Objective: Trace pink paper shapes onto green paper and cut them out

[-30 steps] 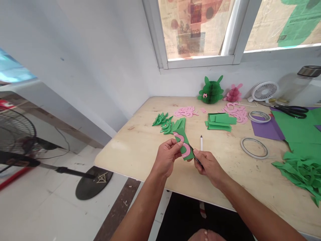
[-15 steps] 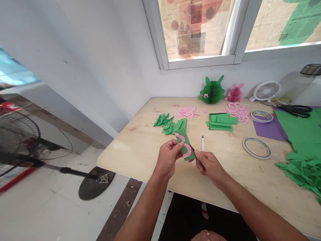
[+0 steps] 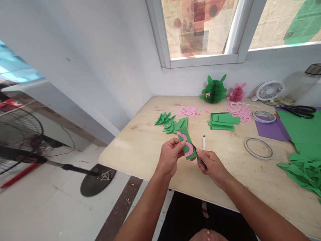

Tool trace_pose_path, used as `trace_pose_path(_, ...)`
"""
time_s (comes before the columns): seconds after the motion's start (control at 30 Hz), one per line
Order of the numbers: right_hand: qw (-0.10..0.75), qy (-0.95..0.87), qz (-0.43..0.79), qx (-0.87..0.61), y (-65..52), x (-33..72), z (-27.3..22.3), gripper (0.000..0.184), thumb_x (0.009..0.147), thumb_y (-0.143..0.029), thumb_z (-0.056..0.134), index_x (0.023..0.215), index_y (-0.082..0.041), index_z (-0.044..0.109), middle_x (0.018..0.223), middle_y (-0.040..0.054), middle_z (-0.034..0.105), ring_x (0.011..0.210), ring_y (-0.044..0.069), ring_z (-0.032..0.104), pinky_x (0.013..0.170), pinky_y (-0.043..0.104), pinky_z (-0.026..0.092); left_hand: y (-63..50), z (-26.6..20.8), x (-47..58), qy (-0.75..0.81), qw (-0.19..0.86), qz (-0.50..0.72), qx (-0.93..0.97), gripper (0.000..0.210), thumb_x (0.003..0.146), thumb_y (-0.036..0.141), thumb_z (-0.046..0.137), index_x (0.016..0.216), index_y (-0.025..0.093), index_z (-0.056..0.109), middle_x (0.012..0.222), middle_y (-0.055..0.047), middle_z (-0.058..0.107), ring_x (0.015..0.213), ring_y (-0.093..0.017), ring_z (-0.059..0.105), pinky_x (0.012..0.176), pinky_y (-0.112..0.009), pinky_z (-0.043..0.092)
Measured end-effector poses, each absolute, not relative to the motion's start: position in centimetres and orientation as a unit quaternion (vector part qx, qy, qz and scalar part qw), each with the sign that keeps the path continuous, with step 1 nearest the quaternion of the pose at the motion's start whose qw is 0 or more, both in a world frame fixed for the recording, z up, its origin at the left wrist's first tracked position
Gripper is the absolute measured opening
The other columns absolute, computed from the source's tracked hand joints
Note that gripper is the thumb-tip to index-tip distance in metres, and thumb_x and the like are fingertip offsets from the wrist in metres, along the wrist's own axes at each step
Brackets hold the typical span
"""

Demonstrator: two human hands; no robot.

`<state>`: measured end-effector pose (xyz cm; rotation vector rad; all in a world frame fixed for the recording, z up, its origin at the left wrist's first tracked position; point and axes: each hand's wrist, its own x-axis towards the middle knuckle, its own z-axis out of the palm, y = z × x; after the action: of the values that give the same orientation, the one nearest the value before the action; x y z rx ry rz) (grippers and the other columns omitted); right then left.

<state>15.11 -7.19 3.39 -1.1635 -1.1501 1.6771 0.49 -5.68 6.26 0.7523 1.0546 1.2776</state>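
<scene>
My left hand (image 3: 172,154) pinches a green paper strip (image 3: 192,155) above the front part of the table, thumb on top. On the strip lies a pink curved paper shape (image 3: 190,150), wavy like an S. My right hand (image 3: 210,164) is closed round what look like dark scissors (image 3: 201,160), mostly hidden by the fingers. Their dark blade meets the strip's right edge. Just beyond my right hand lies a white pencil (image 3: 204,143) with a black tip. Folded green cut pieces (image 3: 169,124) lie beyond my left hand.
Farther back are pink cutouts (image 3: 188,111), stacked green strips (image 3: 223,121), a green paper figure (image 3: 214,90) and a pink one (image 3: 236,93). To the right are tape rolls (image 3: 258,148), black scissors (image 3: 298,110), green scraps (image 3: 301,170) and a small fan (image 3: 269,90).
The whole view has shifted slightly. Both hands keep their hold on the green strip and the dark scissors, with little visible movement between them.
</scene>
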Motion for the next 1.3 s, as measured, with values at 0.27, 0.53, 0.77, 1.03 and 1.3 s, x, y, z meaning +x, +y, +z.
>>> trace_pose_path(0.27,0.389,-0.446,0.675,-0.441,-7.31,15.34,3.49,0.047,0.078,-0.059,0.057,0.075,-0.012,0.064,0.043,-0.0078,0.035,0.039,0.006,0.022,0.040,0.023,0.012,-5.73,6.84,0.43,0.454,0.619,0.544,0.339,0.031,0.062,0.031,0.078,0.064,0.015,0.052,0.059,0.002,0.058,0.053,-0.009,0.053,0.057,-0.025,0.049)
trace_pose_path(0.53,0.388,-0.447,0.675,-0.440,-7.27,15.28,3.74,0.048,0.077,-0.060,0.057,0.073,-0.012,0.063,0.043,-0.0078,0.035,0.039,0.005,0.021,0.040,0.023,0.011,-5.63,6.86,0.21,0.448,0.628,0.534,0.347,0.031,0.062,0.033,0.078,0.066,0.015,0.053,0.060,0.001,0.059,0.054,-0.010,0.054,0.058,-0.026,0.049)
trace_pose_path(0.77,0.389,-0.446,0.673,-0.444,-7.36,15.33,3.77,0.049,0.077,-0.060,0.057,0.073,-0.012,0.063,0.043,-0.0076,0.035,0.039,0.005,0.021,0.040,0.023,0.011,-5.59,6.92,0.24,0.444,0.629,0.534,0.351,0.030,0.062,0.032,0.078,0.065,0.015,0.053,0.059,0.001,0.059,0.052,-0.010,0.053,0.057,-0.026,0.049)
trace_pose_path(1.03,0.393,-0.446,0.673,-0.441,-7.28,15.27,3.58,0.049,0.077,-0.061,0.057,0.073,-0.012,0.063,0.043,-0.0081,0.034,0.039,0.005,0.020,0.040,0.024,0.011,-5.51,7.05,0.32,0.440,0.629,0.534,0.353,0.031,0.061,0.032,0.078,0.063,0.015,0.051,0.057,0.002,0.057,0.050,-0.009,0.051,0.054,-0.025,0.049)
trace_pose_path(1.3,0.390,-0.449,0.667,-0.449,-7.29,15.28,3.64,0.045,0.077,-0.059,0.057,0.072,-0.014,0.062,0.043,-0.0081,0.033,0.040,0.007,0.020,0.041,0.025,0.011,-5.50,7.14,0.36,0.450,0.628,0.534,0.344,0.032,0.058,0.033,0.080,0.064,0.015,0.053,0.058,0.002,0.058,0.051,-0.010,0.053,0.055,-0.025,0.048)
